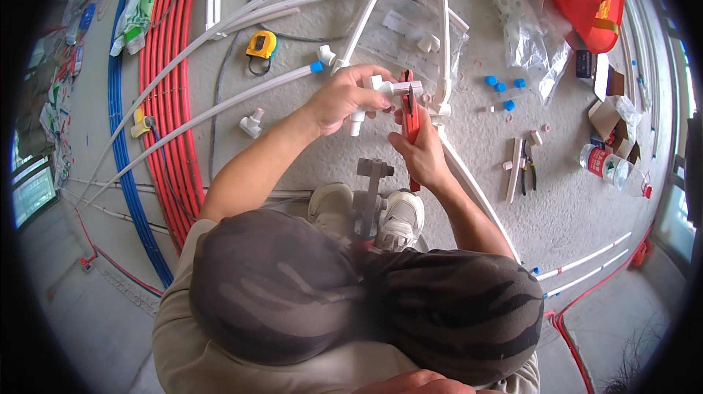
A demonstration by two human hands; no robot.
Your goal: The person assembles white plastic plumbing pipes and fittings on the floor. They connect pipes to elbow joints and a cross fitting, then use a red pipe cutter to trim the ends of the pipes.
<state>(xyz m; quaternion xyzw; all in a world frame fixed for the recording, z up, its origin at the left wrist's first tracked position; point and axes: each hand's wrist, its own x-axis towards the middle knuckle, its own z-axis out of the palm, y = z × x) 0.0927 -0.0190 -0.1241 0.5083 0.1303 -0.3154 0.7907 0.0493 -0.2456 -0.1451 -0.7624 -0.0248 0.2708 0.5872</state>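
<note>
My left hand (338,101) is closed around a white plastic pipe fitting (376,83), thumb along its lower side. A short white pipe stub (405,88) sticks out of the fitting to the right, and another white end (356,124) points down below my fingers. My right hand (425,154) grips a red-handled pipe cutter (411,121), its jaws up at the stub. Whether the blade touches the stub I cannot tell. Below my hands, a grey metal tool with round heads (372,189) stands between my shoes (401,218).
Long white pipes (249,94) cross the floor around my hands. Red pipes (172,86) and blue pipes (121,116) run along the left, near a yellow tape measure (261,45). Rightward lie blue caps (500,87), pliers (529,167), a plastic bottle (606,165) and a red bag (589,2).
</note>
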